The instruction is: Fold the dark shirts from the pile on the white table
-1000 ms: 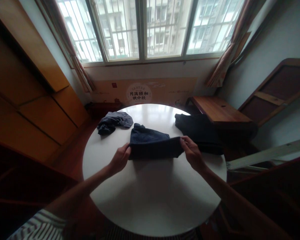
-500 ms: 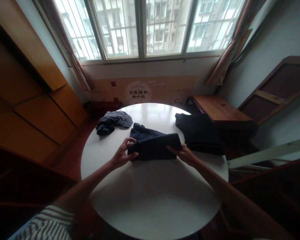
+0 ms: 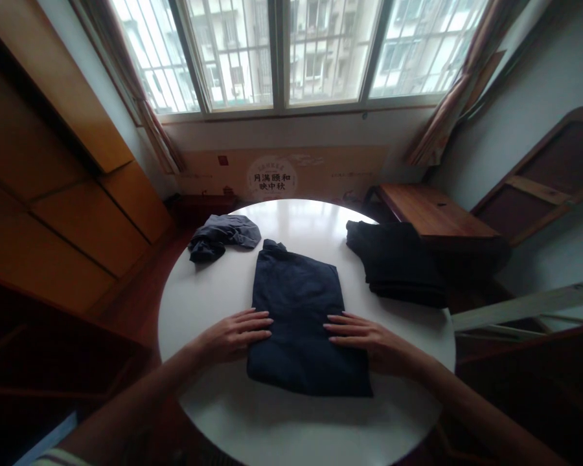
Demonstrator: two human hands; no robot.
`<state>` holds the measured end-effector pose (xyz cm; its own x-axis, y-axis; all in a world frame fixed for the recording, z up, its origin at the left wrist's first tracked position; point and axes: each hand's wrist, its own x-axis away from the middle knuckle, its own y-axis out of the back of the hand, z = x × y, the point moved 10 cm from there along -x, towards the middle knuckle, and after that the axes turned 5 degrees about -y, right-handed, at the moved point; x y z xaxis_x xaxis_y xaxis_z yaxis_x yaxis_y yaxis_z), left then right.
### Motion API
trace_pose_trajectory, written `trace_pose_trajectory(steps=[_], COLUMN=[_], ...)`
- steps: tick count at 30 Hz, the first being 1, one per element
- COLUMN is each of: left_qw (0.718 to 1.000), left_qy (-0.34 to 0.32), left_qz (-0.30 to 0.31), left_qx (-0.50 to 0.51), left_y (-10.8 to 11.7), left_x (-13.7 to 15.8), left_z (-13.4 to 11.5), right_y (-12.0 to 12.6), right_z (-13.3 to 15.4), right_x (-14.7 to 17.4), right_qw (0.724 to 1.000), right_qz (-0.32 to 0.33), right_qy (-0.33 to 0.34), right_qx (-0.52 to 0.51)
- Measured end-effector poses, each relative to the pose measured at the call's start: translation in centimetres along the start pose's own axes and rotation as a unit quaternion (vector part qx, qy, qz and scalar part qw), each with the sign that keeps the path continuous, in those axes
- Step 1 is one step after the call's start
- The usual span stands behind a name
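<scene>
I'm looking at the round white table (image 3: pixel 291 414), and the dark navy garment (image 3: pixel 298 320) is lying flat at its centre, long axis running away from me toward the window. Right of the garment a black folded pile (image 3: pixel 396 262) is sitting; to its far left, a crumpled grey cloth (image 3: pixel 223 236). My left hand (image 3: pixel 236 333) is resting open, fingers flat on the garment's left edge; my right hand (image 3: pixel 369 340) is lying open on its right edge. Both are pressing equally near, gripping nothing.
</scene>
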<state>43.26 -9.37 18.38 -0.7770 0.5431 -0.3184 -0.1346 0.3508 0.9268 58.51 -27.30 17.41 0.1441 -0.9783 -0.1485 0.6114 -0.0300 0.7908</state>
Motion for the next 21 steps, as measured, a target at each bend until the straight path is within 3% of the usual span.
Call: trace_pose_trajectory(steps=[3, 6, 8, 11, 13, 15, 18, 21], left_qw=[1.0, 0.99, 0.958, 0.877, 0.844, 0.836, 0.846, 0.83], left_qy=[0.028, 0.099, 0.212, 0.357, 0.387, 0.386, 0.371, 0.399], left_qz=[-0.013, -0.069, -0.153, -0.263, -0.297, -0.301, -0.277, -0.281], left_qx=[0.007, 0.076, 0.123, 0.184, 0.222, 0.247, 0.264, 0.271], left_y=[0.3, 1.0, 1.9, 2.6, 2.6, 2.4, 1.7, 1.4], left_x=[0.0, -0.7, -0.7, -0.2, -0.4, -0.6, -0.7, -0.1], left_z=[0.7, 2.8, 5.9, 10.1, 11.4, 11.7, 11.2, 11.7], right_y=[-0.5, 1.3, 3.5, 5.3, 5.0, 4.4, 3.8, 3.8], right_z=[-0.9, -3.3, -6.3, -9.7, -10.7, -10.9, -10.9, -11.2], right_x=[0.3, -0.7, -1.5, -2.2, -3.2, -4.1, -4.7, -4.7], right_qw=[1.0, 0.99, 0.952, 0.857, 0.809, 0.785, 0.782, 0.77], right_qz=[-0.013, -0.107, -0.219, -0.341, -0.352, -0.329, -0.302, -0.318], right_qy=[0.012, -0.048, -0.154, -0.275, -0.299, -0.31, -0.311, -0.312], right_qx=[-0.012, -0.081, -0.147, -0.272, -0.365, -0.425, -0.448, -0.456])
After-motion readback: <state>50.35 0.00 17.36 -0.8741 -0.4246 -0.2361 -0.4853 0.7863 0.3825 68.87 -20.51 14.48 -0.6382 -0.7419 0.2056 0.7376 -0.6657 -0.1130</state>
